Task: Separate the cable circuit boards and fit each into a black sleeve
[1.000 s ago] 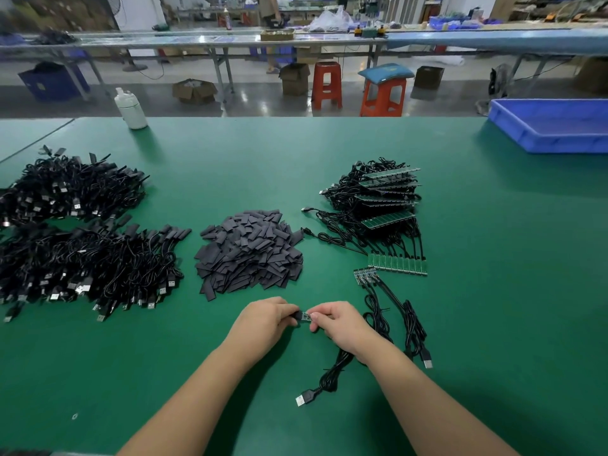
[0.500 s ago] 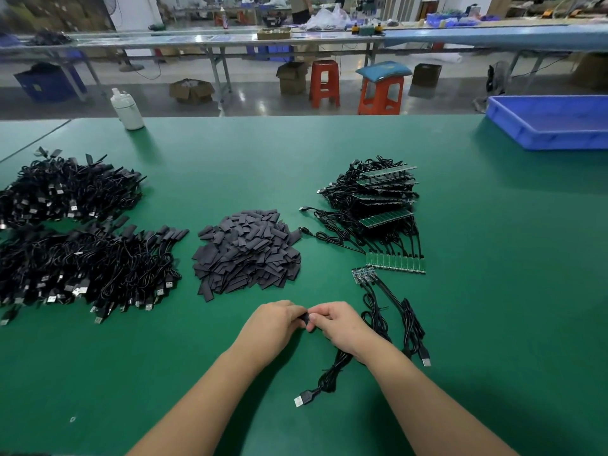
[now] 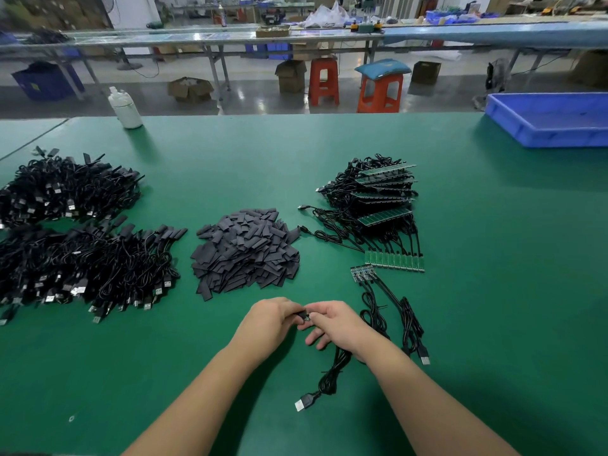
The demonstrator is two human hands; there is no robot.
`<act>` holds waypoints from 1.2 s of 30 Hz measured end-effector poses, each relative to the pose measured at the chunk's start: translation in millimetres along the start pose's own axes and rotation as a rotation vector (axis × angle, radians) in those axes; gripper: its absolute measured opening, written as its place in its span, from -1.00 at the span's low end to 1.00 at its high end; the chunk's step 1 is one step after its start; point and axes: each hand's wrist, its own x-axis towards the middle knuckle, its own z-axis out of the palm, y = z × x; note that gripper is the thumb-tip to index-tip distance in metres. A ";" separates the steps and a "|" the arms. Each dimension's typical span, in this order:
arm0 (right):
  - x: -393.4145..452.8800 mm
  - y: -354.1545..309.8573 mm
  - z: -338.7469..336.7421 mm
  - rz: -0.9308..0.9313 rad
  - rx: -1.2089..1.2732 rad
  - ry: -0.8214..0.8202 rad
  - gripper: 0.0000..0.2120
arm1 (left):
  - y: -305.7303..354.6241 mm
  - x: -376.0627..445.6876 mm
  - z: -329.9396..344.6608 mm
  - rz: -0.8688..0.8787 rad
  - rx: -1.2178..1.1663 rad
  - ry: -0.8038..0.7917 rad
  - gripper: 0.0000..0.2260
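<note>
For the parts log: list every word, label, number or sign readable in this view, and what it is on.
No text can be read.
White bottle: no label visible on the side shown.
Green circuit boards: any markings are too small to read.
Blue tray: no print visible.
Cardboard boxes on the floor: too blurred to read.

Bare green table (image 3: 493,291) lies open to the right; sleeve pile (image 3: 245,251) and cable heaps (image 3: 82,268) crowd the left.

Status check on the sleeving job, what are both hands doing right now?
Left hand and right hand both pinch one black sleeve on a cable. Sleeve pile ahead. Nothing in the way.
</note>
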 end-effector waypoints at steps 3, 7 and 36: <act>-0.5 0.4 0.1 -0.020 -0.022 -0.017 -0.65 | 3.4 1.1 3.9 0.035 -0.012 -0.029 -0.82; -1.6 1.0 -0.9 -0.029 -0.036 -0.029 -0.65 | 8.9 5.2 9.6 0.023 0.073 -0.077 -0.77; 8.6 -68.3 12.3 -0.213 0.901 0.170 -0.78 | 27.4 -23.2 -5.5 -0.339 -0.930 0.075 -0.86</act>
